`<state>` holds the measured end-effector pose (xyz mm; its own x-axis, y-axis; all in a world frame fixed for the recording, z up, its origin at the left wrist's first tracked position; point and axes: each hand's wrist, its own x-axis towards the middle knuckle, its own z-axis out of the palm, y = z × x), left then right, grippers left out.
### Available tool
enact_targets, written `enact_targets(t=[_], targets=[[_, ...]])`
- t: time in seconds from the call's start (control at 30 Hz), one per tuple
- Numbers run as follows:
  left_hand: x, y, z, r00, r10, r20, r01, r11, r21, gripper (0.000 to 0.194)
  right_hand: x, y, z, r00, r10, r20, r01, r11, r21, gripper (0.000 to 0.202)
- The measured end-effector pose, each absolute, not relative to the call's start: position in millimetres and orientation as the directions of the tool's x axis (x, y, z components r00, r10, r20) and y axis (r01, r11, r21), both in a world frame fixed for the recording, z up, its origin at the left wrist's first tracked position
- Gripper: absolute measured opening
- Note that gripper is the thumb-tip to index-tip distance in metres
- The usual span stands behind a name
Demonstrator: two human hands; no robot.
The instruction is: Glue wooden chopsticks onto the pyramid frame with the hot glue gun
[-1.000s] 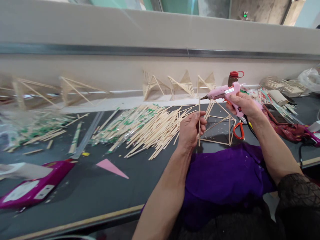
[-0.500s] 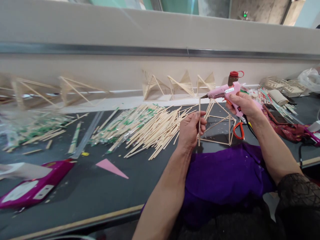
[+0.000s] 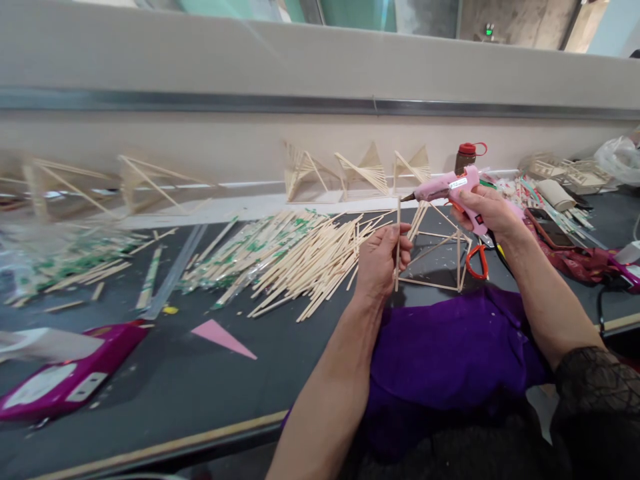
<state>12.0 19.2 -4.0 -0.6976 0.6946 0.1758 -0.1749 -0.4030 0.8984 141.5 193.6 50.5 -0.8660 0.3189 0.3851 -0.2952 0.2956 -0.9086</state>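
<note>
My left hand [image 3: 384, 257] is closed around a thin wooden stick [image 3: 399, 223], held upright. In my right hand [image 3: 487, 212] is a pink glue gun [image 3: 445, 187], gripped by its handle and pointing left. Its dark nozzle tip is at the stick's upper end; whether they touch or glue has come out is too small to tell. Behind and right of my left hand, a frame of wooden sticks [image 3: 435, 285] rests on the table, partly hidden by the hand. Red-handled scissors [image 3: 477, 261] lie beside that frame, below the glue gun.
Loose sticks [image 3: 305, 267] and bagged sticks [image 3: 260, 243] lie left of my hands. Twisted stick models [image 3: 363, 170] line the wall. A pink triangle [image 3: 225, 339], a magenta case [image 3: 75, 377], a purple cloth [image 3: 450, 367], a red-capped bottle [image 3: 466, 159] and a phone [image 3: 550, 227] are around.
The glue gun's nozzle has dipped slightly and shifted a little left at the stick's top. Both hands keep their grips and have barely moved.
</note>
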Motion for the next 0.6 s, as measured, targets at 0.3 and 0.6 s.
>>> enact_targets(t=[0.3, 0.6], targets=[[12.8, 20.1, -1.4, -0.715, 0.691, 0.107, -0.208, -0.357, 0.911, 0.025, 144.5, 196.3, 48.8, -0.850, 0.374, 0.372, -0.328, 0.177, -0.928, 0.042], [12.5, 20.3, -2.2, -0.724, 0.676, 0.134, -0.178, -0.371, 0.912, 0.033, 139.4, 214.9, 40.8, -0.803, 0.504, 0.318, -0.348, 0.036, -0.937, 0.060]])
